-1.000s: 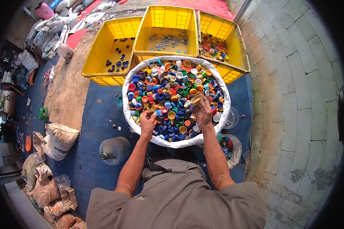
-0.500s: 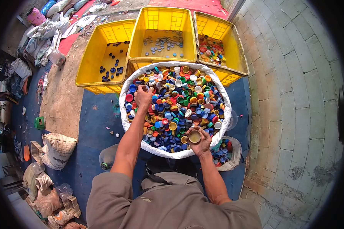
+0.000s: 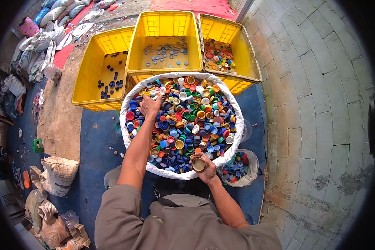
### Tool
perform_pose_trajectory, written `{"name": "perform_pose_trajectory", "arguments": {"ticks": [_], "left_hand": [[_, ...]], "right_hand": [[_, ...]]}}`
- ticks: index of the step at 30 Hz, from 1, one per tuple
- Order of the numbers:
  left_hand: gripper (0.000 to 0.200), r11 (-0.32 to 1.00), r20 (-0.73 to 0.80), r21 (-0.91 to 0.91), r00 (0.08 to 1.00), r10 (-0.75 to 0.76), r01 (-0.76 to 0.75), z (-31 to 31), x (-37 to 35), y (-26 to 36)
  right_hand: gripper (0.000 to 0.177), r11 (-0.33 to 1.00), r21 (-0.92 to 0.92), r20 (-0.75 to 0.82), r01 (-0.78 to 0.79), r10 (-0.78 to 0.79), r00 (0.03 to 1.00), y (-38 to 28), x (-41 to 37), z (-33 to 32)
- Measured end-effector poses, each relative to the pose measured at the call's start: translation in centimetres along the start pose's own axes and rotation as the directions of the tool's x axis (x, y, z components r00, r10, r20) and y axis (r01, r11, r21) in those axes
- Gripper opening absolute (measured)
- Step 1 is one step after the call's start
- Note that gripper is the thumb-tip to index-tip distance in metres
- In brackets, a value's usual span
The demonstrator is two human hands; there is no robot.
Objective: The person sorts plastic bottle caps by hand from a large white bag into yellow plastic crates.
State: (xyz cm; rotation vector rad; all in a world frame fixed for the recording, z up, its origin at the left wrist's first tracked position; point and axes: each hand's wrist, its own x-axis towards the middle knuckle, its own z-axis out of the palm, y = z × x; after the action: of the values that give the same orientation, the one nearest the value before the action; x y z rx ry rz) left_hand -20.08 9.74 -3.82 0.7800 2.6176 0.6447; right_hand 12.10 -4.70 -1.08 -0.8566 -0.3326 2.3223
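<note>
A round white-rimmed sack point(image 3: 126, 143) full of mixed coloured bottle caps point(image 3: 187, 121) stands in front of me. My left hand point(image 3: 150, 105) is over the upper left of the heap, its fingers closed around a pale bottle cap point(image 3: 155, 97), which they partly cover. Near the sack's front rim my right hand point(image 3: 207, 170) is turned palm up. It is closed on a wide tan lid point(image 3: 198, 164), whose hollow side faces up.
Behind the sack stand a left yellow crate point(image 3: 81, 85) with dark caps, a middle yellow crate point(image 3: 131, 54) with pale grey-blue caps and a right yellow crate point(image 3: 254, 62) with red and orange caps. A smaller bag of caps point(image 3: 254, 168) sits at right, near a block wall point(image 3: 312, 104).
The view has shifted, so the sack and crates sit further left. My left hand has moved slightly deeper among the caps. My right hand still holds the tan lid, nearer the front rim.
</note>
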Motion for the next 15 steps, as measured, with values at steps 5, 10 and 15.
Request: {"name": "perform_pose_trajectory", "arguments": {"ticks": [5,10,15], "left_hand": [[0.06,1.0,0.016,0.023,1.0,-0.008,0.008,-0.1,0.0,0.6],[0.054,0.948,-0.181,-0.17,0.954,0.239,-0.27,-0.8,-2.2,-0.7],[0.038,0.622,0.058,-0.775,0.967,0.248,-0.114,-4.5,-8.2,-1.6]], "right_hand": [[0.037,0.997,-0.066,-0.002,0.041,-0.041,0.999,-1.2,0.0,0.2],[0.035,0.993,-0.109,-0.042,0.046,-0.051,0.998,-2.1,0.0,0.6],[0.024,0.986,-0.151,0.014,0.067,-0.066,0.998,-2.2,0.7,1.4]]}}
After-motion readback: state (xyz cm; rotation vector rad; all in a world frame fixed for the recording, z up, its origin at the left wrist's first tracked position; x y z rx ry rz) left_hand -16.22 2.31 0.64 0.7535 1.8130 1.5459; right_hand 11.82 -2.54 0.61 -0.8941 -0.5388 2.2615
